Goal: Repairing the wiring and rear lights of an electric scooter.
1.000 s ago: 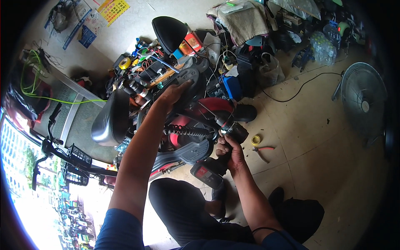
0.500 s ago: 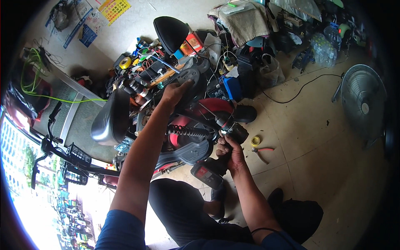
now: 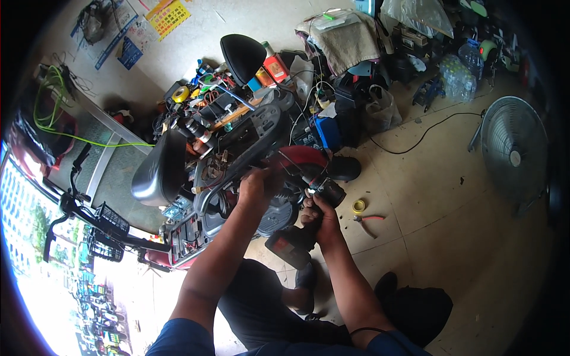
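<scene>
My right hand [image 3: 323,219] is wrapped round the grip of a black cordless drill [image 3: 328,191]. Its long thin bit points up and left toward the scooter's red fender [image 3: 301,156], and the battery hangs at the lower left. My left hand [image 3: 256,187] is over the middle of the scooter, just left of the drill, its fingers dark and smeared. Whether they grip anything is not visible. Above it runs a dark grey plastic panel [image 3: 264,127] with holes. A ribbed grey footboard [image 3: 278,218] lies below. The scooter's black seat [image 3: 161,172] is to the left.
Yellow tape [image 3: 358,206] and red-handled pliers [image 3: 369,224] lie on the tiled floor. A fan [image 3: 514,155] stands at the right, its cord crossing the floor. Tools and bottles crowd the workbench [image 3: 222,110] behind the scooter. A basketed bike [image 3: 110,228] stands left.
My left hand has left the grey panel and come down toward the scooter's middle, uncovering the panel. It now hides part of the shock absorber. My right hand still holds the drill, shifted slightly left in view.
</scene>
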Tool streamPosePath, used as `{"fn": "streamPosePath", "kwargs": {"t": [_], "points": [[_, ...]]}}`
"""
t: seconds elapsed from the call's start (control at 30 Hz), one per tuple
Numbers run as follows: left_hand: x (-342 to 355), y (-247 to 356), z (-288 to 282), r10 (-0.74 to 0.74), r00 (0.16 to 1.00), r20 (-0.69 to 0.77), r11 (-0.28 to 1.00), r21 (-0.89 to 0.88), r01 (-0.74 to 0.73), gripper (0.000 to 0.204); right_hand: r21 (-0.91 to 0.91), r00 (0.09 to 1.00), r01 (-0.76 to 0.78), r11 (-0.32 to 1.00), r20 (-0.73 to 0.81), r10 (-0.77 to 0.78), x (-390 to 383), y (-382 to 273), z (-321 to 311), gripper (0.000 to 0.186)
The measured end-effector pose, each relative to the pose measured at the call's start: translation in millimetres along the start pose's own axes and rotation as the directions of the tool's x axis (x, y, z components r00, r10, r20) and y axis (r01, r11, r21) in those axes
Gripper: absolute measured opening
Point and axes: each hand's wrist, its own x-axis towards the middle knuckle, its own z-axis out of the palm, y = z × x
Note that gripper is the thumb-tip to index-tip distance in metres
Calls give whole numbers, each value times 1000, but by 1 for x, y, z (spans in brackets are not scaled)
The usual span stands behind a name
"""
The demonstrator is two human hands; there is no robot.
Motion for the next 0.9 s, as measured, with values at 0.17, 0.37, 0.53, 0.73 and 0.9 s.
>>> {"fn": "streamPosePath", "kwargs": {"t": [0.17, 0.37, 0.53, 0.73, 0.9], "points": [[23, -16, 1, -20, 999, 34, 986, -167, 25, 26, -18, 1000, -17, 1000, 13, 17, 3, 2, -4, 22], [5, -25, 52, 140, 947, -289, 985, -56, -162, 21, -19, 1000, -16, 1000, -5, 16, 0, -5, -8, 22], [18, -35, 45, 345, 901, -263, 938, 121, -324, 15, -14, 1000, -11, 1000, -6, 11, 3, -2, -10, 23], [23, -29, 56, 368, 840, -398, 930, 153, -335, 13, 40, 999, -52, 998, 18, 51, 6, -5, -15, 18], [11, -16, 72, 264, 793, -550, 955, 32, -295, 12, -1, 999, -28, 1000, -19, 28, 3, -5, -13, 26]]}}
